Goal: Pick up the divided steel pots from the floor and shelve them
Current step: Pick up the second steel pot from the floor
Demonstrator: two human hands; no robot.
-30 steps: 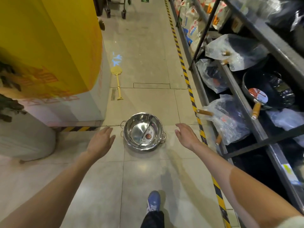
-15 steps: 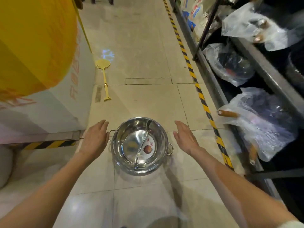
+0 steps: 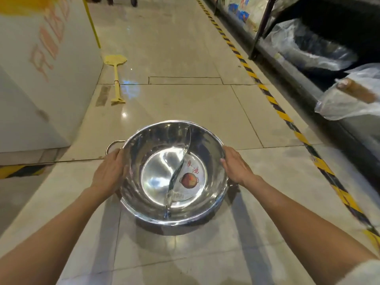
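Nearest, two bare forearms are seen reaching forward over the pale glossy tiled floor [image 3: 185, 254]. Between the hands, a round shiny steel pot with a curved S-shaped divider [image 3: 174, 173] is set on that floor, a round paper label with a red pot picture [image 3: 190, 179] lying in its right-hand compartment. The left hand [image 3: 110, 171] is laid against the pot's left outer wall, just behind a looped wire handle [image 3: 114, 144]; its fingers are curved round the rim edge, close together. The right hand [image 3: 236, 165] is pressed to the right wall, fingers together and bent along the rim, thumb on the near side. Whether the pot is lifted off the tiles cannot be told.

Farther off to the left, a yellow plastic fly swatter [image 3: 116, 79] is lying flat on the floor beside a white display base with faded red lettering [image 3: 41, 68]. Along the right, a yellow-and-black striped floor tape [image 3: 275, 103] is run beside a dark metal shelf unit [image 3: 298, 64], where clear plastic-bagged pans [image 3: 312, 48] are stacked.
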